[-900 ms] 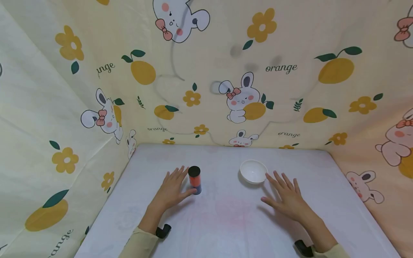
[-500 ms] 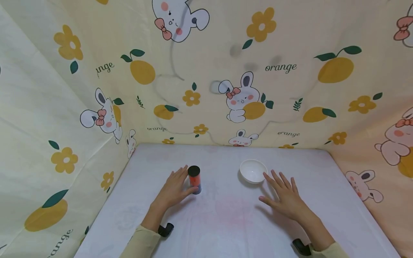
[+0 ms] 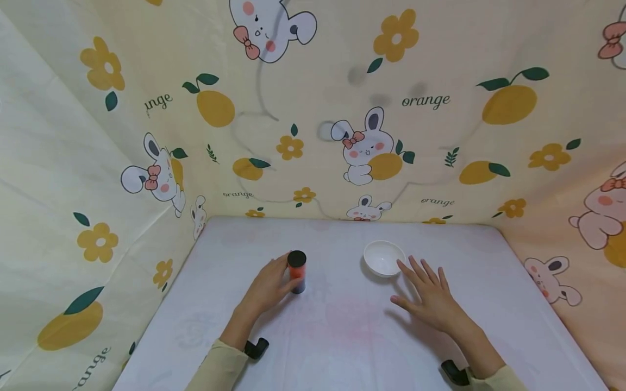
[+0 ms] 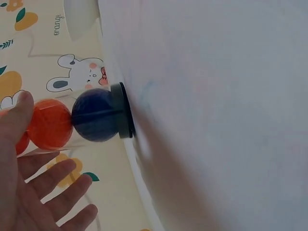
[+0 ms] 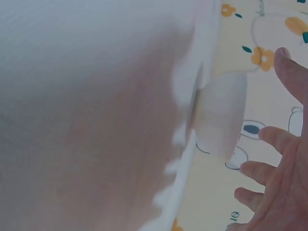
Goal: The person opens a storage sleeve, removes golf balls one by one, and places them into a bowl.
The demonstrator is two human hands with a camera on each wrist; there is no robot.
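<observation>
In the head view a clear tube of orange and dark blue balls [image 3: 297, 274], with dark caps, stands upright on the table. My left hand [image 3: 266, 288] is around its left side, thumb across the front and fingertips behind. From the left wrist, the thumb [image 4: 17, 115] overlaps the tube near an orange ball, the nearest finger lies along its other side, and the remaining fingers spread away. My right hand [image 3: 432, 301], fingers spread, is held over the table beside a white bowl [image 3: 383, 259]; one fingertip overlaps the bowl's rim in the head view.
The white-covered table [image 3: 337, 336] ends at a patterned cloth wall [image 3: 318, 87] with rabbits and oranges, which also rises on both sides. Black wrist mounts [image 3: 256, 348] sit at the sleeve cuffs. The bowl stands right of the tube, with bare cloth between them.
My left hand has moved right and closed in around the tube, whose top has shifted slightly right. My right hand has drifted a little left, toward the bowl. The bowl stays put.
</observation>
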